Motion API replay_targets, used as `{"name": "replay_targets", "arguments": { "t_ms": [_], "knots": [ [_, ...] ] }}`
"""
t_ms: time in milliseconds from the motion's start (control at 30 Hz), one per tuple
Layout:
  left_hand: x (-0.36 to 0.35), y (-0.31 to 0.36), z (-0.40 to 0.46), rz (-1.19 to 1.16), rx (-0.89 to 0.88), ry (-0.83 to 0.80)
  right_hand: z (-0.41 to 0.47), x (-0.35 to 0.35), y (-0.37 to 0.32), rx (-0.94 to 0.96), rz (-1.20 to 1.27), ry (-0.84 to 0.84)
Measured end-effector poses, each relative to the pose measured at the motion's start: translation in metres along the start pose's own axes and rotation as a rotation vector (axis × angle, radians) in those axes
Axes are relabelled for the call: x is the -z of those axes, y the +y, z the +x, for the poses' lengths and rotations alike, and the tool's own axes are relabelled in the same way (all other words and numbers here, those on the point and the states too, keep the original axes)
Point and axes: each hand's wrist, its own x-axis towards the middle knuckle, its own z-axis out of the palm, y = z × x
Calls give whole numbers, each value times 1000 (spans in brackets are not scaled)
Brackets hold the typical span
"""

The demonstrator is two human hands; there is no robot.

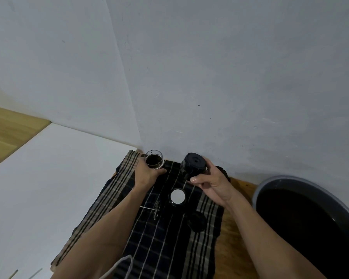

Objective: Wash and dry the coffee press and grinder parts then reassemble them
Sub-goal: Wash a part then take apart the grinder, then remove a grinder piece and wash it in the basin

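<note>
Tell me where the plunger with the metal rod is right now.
In the head view, the plunger lies on the striped cloth, just left of the white-topped lid and beside the left forearm; neither hand touches it.

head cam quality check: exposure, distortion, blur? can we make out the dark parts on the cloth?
Head view: dim, flat light with no hard shadows or glare; strong wide-angle bending at the wall corner and basin rim; focus acceptable. Black parts merge into the dark striped cloth; the black part in the right hand and the glass cup held by the left hand stay readable.
</note>
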Motion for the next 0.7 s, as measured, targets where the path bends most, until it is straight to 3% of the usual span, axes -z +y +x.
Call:
{"name": "replay_targets", "arguments": {
  "t_ms": [300,400,467,533,600,700],
  "knots": [
    [17,9,-17,132,-23,12,-1,0,-8,44,-397,95],
    [34,21,-43,101,-321,117,-3,2,-15,76,-598,163],
    [37,30,-60,201,-566,17,-4,0,-19,75,-719,186],
    [26,42,-74,267,-674,-194,-5,-5,-21,50,-818,208],
    [8,53,-86,251,-702,-316,-5,-7,-22,26,-898,219],
    [-10,60,-93,101,-619,-265,-11,-5,-25,3,-958,165]
  ]
}}
